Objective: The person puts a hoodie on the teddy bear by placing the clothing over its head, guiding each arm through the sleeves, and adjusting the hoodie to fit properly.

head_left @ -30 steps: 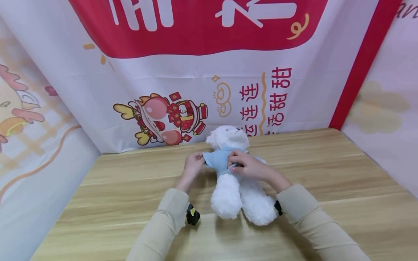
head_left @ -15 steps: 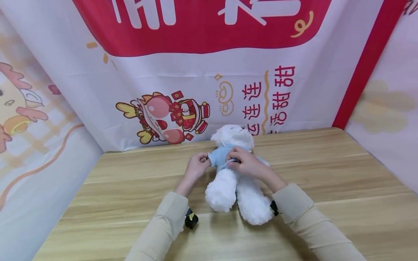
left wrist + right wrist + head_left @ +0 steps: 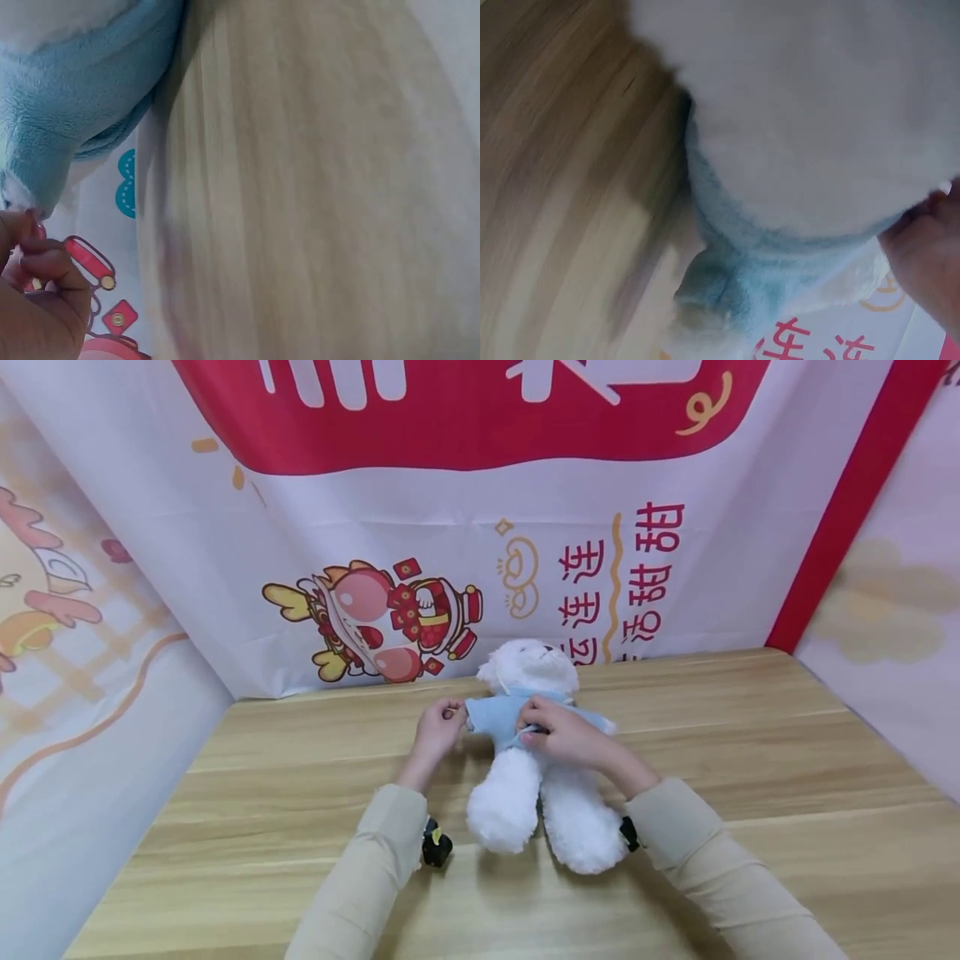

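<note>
A white plush bear (image 3: 506, 802) in a light blue shirt (image 3: 491, 718) lies on its back on the wooden table, head toward the backdrop. My left hand (image 3: 438, 731) is at the end of the sleeve on the left. In the left wrist view, its thumb and finger pinch the white paw tip (image 3: 21, 196) poking out of the blue sleeve (image 3: 41, 161). With curled fingers my right hand (image 3: 566, 735) grips the shirt's lower hem over the belly. The right wrist view shows that hand (image 3: 926, 251) at the hem, its fingertips partly hidden by the plush.
The wooden table (image 3: 300, 827) meets a printed white and red cloth backdrop (image 3: 420, 502) just behind the bear's head. Side cloths hang at left and right. A black wrist-worn device (image 3: 437, 843) sits by the left cuff, another black device (image 3: 628, 833) by the right.
The bear's legs have shifted slightly left. White fur now shows at the left sleeve's end beside my left fingers. My right hand keeps its grip on the hem.
</note>
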The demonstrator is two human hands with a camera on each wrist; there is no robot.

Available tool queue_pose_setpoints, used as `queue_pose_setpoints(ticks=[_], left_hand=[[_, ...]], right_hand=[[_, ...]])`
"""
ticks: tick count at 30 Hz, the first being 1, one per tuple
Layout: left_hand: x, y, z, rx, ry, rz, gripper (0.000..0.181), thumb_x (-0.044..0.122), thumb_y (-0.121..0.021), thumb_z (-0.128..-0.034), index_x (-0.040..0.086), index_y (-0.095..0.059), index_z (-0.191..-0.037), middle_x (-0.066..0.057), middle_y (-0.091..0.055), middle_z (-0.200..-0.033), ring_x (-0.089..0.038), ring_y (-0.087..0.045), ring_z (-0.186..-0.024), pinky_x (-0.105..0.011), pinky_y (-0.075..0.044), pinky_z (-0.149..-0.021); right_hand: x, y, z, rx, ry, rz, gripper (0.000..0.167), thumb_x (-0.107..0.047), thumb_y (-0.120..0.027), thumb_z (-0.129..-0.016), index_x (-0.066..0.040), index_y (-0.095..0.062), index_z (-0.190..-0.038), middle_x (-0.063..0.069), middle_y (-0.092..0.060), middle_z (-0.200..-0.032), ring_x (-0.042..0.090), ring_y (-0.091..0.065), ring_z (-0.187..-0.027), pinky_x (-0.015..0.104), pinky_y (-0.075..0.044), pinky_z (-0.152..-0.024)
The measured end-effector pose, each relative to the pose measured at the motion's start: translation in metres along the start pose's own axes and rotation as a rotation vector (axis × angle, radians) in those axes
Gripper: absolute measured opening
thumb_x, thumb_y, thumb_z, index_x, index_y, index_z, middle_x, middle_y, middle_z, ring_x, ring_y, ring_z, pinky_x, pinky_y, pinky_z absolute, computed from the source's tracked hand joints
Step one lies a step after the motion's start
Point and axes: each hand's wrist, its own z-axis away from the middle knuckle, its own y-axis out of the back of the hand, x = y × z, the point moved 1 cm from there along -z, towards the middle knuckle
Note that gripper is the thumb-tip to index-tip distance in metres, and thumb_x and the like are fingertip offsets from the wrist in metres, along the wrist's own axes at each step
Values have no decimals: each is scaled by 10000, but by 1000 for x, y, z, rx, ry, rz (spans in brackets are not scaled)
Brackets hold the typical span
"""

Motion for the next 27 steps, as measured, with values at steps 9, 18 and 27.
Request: queue_pose_setpoints(ticks=[9, 18, 27], left_hand=[[8, 7, 17, -153, 78, 111, 357, 242, -578, -915, 5, -592, -1182, -171, -662, -1059, -108, -664, -711, -238, -503, -606], [7, 6, 19, -84, -33, 99, 189, 184, -684, -881, 14, -630, -945, -123, -685, -886, -63, -624, -615, -283, -524, -590], [10, 18, -1, 11, -61, -56, 147, 144, -602, -936, 0, -618, -910, -189, -689, -877, -185, -686, -700, -240, -537, -538]], right_hand=[[-3, 0, -3, 73, -89, -11, 85, -107, -537, -943, -48, -595, -922, 96, -531, -976, 230, -527, -922, 386, -448, -853], [-2, -3, -4, 101, -84, 49, 83, -88, -545, -925, -34, -609, -928, 113, -554, -974, 261, -550, -932, 449, -464, -876], [4, 0, 4, 3, 25, 6, 64, -33, -573, -887, -26, -612, -837, 98, -540, -926, 189, -504, -872, 308, -433, -791]])
